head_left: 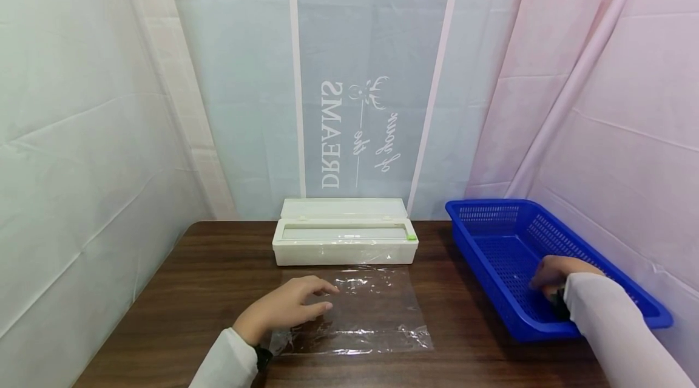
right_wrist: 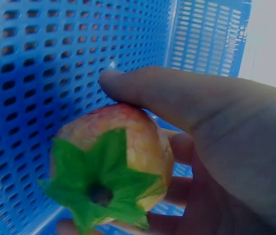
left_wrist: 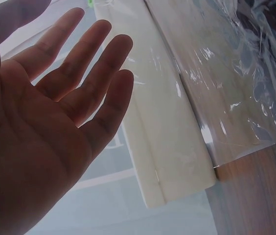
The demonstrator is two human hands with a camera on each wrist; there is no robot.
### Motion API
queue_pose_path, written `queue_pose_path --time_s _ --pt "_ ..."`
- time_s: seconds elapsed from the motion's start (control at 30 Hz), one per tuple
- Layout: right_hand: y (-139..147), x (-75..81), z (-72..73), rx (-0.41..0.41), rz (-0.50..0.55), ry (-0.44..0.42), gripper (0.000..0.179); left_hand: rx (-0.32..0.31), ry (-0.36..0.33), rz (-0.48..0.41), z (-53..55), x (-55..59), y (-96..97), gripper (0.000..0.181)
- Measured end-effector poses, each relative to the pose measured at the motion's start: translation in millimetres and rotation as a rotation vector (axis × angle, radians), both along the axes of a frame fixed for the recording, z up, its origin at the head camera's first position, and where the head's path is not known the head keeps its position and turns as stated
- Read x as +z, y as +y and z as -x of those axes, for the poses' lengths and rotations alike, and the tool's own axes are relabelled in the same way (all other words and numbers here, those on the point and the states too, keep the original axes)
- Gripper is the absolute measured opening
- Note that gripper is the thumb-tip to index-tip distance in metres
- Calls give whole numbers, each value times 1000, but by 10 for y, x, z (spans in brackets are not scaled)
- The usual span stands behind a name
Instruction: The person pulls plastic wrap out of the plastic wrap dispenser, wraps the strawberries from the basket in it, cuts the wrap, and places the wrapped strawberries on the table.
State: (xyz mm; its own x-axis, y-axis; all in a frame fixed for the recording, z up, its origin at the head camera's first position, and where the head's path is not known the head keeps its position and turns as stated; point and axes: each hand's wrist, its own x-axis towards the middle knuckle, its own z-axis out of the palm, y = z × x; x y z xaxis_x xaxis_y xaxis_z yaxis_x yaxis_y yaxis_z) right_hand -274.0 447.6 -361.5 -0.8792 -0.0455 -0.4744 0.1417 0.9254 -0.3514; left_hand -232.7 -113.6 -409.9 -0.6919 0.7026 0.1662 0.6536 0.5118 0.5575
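Note:
My right hand (head_left: 562,272) reaches down into the blue basket (head_left: 480,266). In the right wrist view its thumb (right_wrist: 148,88) lies along the top of a round red-and-yellow fruit (right_wrist: 148,156) with a green star-shaped leaf cap, and the fingers curl round behind it. The head view hides this fruit behind the hand. My left hand (head_left: 292,306) hovers over a sheet of clear plastic wrap (head_left: 371,315), its fingers loosely spread and holding nothing. The sheet runs from the white wrap dispenser (head_left: 344,253) toward me across the table.
The dispenser's lid (head_left: 344,208) stands raised at the back, and a small green piece (head_left: 411,237) sits at its right end. Brown wooden table (head_left: 207,279) shows around the sheet. Curtains (head_left: 377,42) hang behind and on both sides.

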Motion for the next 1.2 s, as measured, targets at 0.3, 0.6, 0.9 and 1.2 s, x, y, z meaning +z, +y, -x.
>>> queue_pose_path --time_s 0.3,0.6,0.9,1.2 --pt "-99 97 111 92 -105 131 29 12 -17 -26 -15 28 -34 40" --pt "-209 174 144 92 -153 258 32 40 -12 -52 -1 72 -92 35" --pt "-344 291 157 105 -229 404 63 62 5 -69 3 101 -143 33" --pt "-462 344 169 64 -210 514 81 63 -6 -87 18 98 -201 37"
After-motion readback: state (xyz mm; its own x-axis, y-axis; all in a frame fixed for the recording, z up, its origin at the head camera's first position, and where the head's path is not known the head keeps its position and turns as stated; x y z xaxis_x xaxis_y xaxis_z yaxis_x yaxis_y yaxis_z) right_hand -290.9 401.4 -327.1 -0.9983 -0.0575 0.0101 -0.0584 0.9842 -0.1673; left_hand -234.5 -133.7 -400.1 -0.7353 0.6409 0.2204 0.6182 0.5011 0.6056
